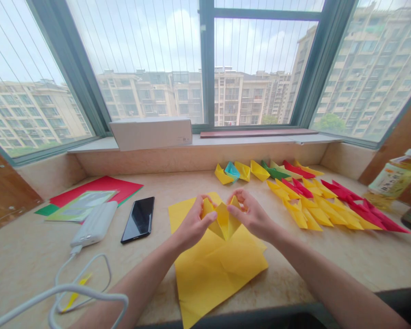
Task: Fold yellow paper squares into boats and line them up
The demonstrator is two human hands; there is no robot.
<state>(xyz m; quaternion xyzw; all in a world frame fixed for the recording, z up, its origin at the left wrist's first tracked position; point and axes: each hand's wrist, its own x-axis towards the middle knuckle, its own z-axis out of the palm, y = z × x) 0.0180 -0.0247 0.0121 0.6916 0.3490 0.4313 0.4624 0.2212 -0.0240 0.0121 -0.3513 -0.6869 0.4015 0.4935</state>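
Between my two hands is a folded yellow paper boat [223, 221], its pocket spread apart and its tip pointing toward me. My left hand [199, 215] pinches its left side, thumb in front and fingers behind. On the other side, my right hand [245, 211] grips the right edge the same way. Both hands hover over yellow paper sheets [219, 278] lying loosely stacked on the stone sill. Parts of the fingers are hidden behind the folded paper.
Folded paper boats [259, 170] line the back right, with several yellow and red folded pieces [315, 203] nearer. A bottle [390, 178] stands far right. At left lie a black phone [138, 220], a white power bank [94, 224] with cable, and red paper [97, 189]. A white box [150, 134] sits by the window.
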